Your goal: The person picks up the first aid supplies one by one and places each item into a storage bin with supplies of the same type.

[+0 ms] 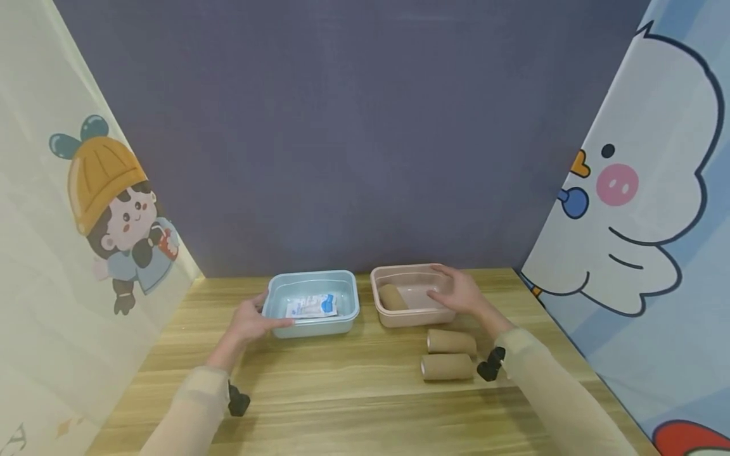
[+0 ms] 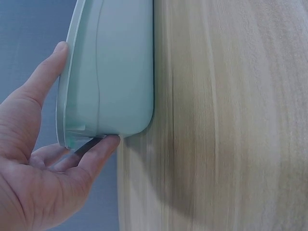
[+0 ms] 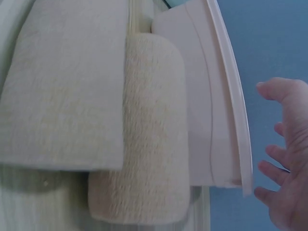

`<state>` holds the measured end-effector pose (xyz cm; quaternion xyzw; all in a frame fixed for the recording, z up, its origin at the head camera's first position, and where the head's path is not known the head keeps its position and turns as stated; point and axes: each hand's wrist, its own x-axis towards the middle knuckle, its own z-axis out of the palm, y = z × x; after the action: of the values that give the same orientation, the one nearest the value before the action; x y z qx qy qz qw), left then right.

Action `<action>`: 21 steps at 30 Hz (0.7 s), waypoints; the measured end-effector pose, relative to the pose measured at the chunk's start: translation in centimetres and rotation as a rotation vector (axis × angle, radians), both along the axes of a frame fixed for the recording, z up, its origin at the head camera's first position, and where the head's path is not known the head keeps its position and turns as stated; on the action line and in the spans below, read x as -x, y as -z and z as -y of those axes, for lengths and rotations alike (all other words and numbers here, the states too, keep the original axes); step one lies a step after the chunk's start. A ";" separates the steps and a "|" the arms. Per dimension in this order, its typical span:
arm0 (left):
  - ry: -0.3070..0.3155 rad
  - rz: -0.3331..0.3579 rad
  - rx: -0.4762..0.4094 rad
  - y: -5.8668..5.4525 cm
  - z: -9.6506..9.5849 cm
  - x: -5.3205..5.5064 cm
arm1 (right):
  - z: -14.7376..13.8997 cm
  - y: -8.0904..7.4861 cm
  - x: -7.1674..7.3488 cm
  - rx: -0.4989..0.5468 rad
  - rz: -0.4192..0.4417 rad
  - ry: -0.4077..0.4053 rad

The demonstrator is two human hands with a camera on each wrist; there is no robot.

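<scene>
My left hand [image 1: 251, 320] grips the near left corner of a light blue plastic basin [image 1: 325, 327], thumb on the front rim and fingers against the end wall. The left wrist view shows the thumb [image 2: 50, 67] at the rim. Inside that basin lies a white and blue printed packet [image 1: 312, 306]. My right hand [image 1: 459, 292] is over the right end of a pink plastic basin [image 1: 407, 318], its fingers spread and holding nothing. A tan bandage roll [image 1: 392, 297] lies at the left inside the pink basin.
Two more tan bandage rolls, a farther one [image 1: 450, 342] and a nearer one [image 1: 447, 367], lie on the wooden table [image 1: 342, 411] in front of the pink basin. A dark grey panel [image 1: 353, 139] stands behind the table, with printed cloth walls at both sides.
</scene>
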<state>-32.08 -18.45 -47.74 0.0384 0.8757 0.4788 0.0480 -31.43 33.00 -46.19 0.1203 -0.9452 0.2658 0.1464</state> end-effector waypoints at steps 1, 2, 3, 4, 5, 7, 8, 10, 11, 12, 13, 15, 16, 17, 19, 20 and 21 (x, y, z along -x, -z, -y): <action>0.004 0.000 0.002 0.0 0.0 0.0 | -0.2 0.0 -0.1 0.003 0.000 0.002; 0.003 0.003 0.004 0.0 0.0 0.1 | -0.4 0.1 -0.2 0.002 0.000 0.001; 0.003 0.007 0.007 0.0 0.0 0.1 | -0.5 0.1 -0.3 -0.002 0.000 0.001; 0.000 0.013 0.013 0.0 0.0 0.1 | -0.7 0.2 -0.5 -0.009 -0.001 0.001; 0.001 0.016 0.019 0.0 0.0 0.2 | -0.8 0.3 -0.5 -0.014 0.000 0.001; 0.002 0.019 0.029 0.0 0.1 0.2 | -1.0 0.6 -0.7 -0.020 -0.001 -0.001; -0.002 0.023 0.030 0.0 0.2 0.2 | -1.1 0.8 -0.7 -0.017 0.000 -0.002; -0.003 0.024 0.032 -0.1 0.3 0.2 | -1.2 1.0 -0.7 0.001 -0.002 -0.001; 0.000 0.020 0.031 -0.1 0.3 0.2 | -1.3 1.2 -0.7 0.013 -0.004 0.000; 0.001 0.018 0.027 -0.1 0.3 0.1 | -1.4 1.3 -0.7 0.017 -0.010 0.001; 0.003 0.015 0.028 -0.1 0.3 0.1 | -1.5 1.3 -0.8 0.021 -0.015 0.004; 0.001 0.013 0.022 -0.1 0.2 0.1 | -1.5 1.5 -0.9 0.017 -0.025 0.014; 0.002 0.011 0.021 0.0 0.2 0.1 | -1.5 1.5 -1.1 0.011 -0.027 0.019; 0.004 0.009 0.021 0.0 0.1 0.1 | -1.5 1.6 -1.2 0.005 -0.022 0.027; 0.003 0.008 0.022 -0.1 0.0 0.0 | -1.5 1.7 -1.6 0.003 0.005 0.047; 0.000 0.011 0.019 -0.1 0.0 0.0 | -1.5 1.7 -1.8 0.004 0.024 0.056; 0.001 0.009 0.021 -0.1 0.0 0.0 | -1.5 1.8 -2.0 0.009 0.041 0.066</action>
<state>-32.06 -18.47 -47.62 0.0362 0.8806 0.4696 0.0527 -29.42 34.48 -47.97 0.0827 -0.9502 0.2676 0.1363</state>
